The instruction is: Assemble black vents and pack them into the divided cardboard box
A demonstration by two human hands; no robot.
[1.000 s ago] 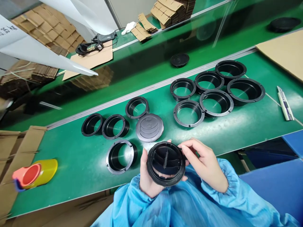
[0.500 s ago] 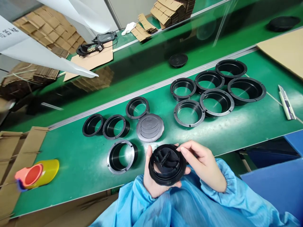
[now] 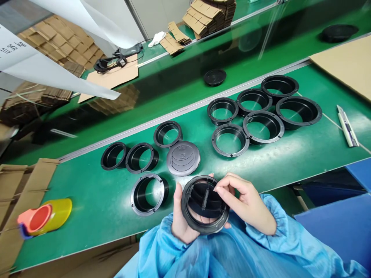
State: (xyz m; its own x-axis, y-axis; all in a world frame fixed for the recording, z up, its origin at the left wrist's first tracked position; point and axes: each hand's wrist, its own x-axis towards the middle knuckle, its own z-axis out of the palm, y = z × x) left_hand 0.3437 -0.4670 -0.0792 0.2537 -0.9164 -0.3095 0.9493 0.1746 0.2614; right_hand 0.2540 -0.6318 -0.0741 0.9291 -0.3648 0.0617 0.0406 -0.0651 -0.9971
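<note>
My left hand (image 3: 182, 222) cradles a round black air vent (image 3: 189, 210) from below and the left, its thumb along the rim. The vent's inner side faces up, showing a tilted inner part with a narrow bar across it. My right hand (image 3: 239, 195) has thumb and forefinger pinched at the upper right of that inner part; their tips partly cover whatever they grip. Just beyond the hands lies another round vent (image 3: 183, 159), louvred face up. A black flanged ring (image 3: 135, 195) rests on its side to the left of my hands.
More black rings (image 3: 230, 139) stand in two groups on the green table (image 3: 95, 208). A utility knife (image 3: 347, 125) lies at the right. Black discs (image 3: 215, 77) sit on the green surface beyond the metal rail. A yellow and red tape roll (image 3: 50, 216) stands at left beside cardboard (image 3: 31, 185).
The vent in my hands has tipped, so its inside faces the camera more squarely. Its inner part appears turned. My right fingertips have shifted slightly left and stay at the vent.
</note>
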